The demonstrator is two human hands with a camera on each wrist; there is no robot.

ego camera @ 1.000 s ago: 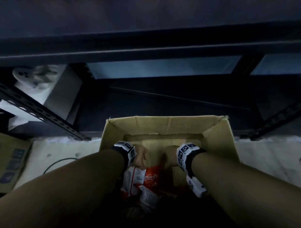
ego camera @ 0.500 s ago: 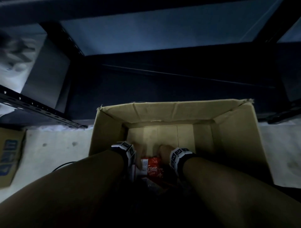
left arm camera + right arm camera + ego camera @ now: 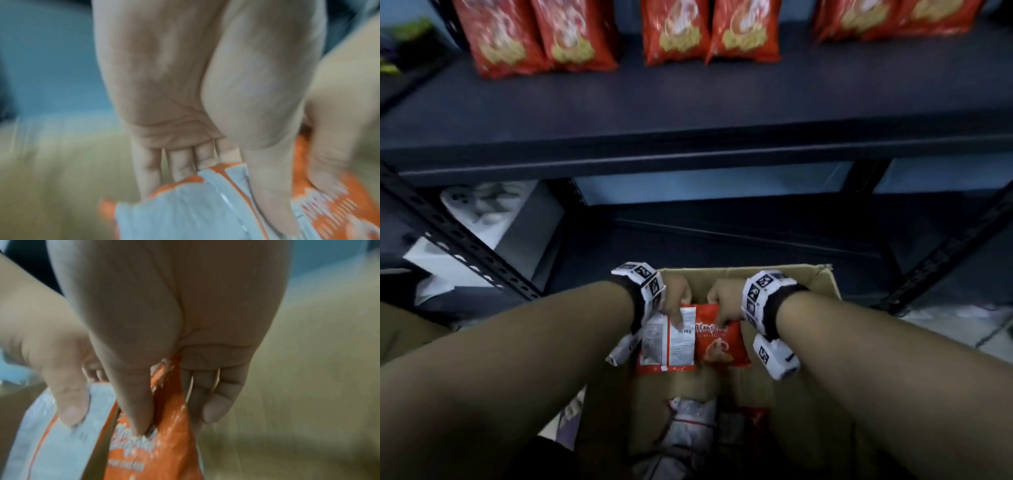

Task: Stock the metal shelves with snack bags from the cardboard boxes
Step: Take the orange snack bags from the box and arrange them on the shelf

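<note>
Head view: the left hand [image 3: 676, 301] pinches the top of a snack bag showing its white back [image 3: 671, 339], and the right hand [image 3: 724, 303] pinches the top of a red-faced snack bag [image 3: 719, 341]; both bags hang above the open cardboard box [image 3: 822, 284], with more bags [image 3: 691, 425] lying inside it. Done well, the lift goes straight up until the bag bottoms pass the box rim, then forward. The metal shelf [image 3: 688, 109] has a bare front strip below the row of red bags [image 3: 709, 31], but its front edge juts out just above the hands, so the bags should travel up and over it.

Left wrist view: blurred; the thumb [image 3: 267, 194] presses the bag's seam against the fingers, a clamped grip.

Right wrist view: thumb [image 3: 133, 402] and fingers clamp the orange-red bag's [image 3: 164, 443] top. Holding below the crimp should stop slipping.
</note>
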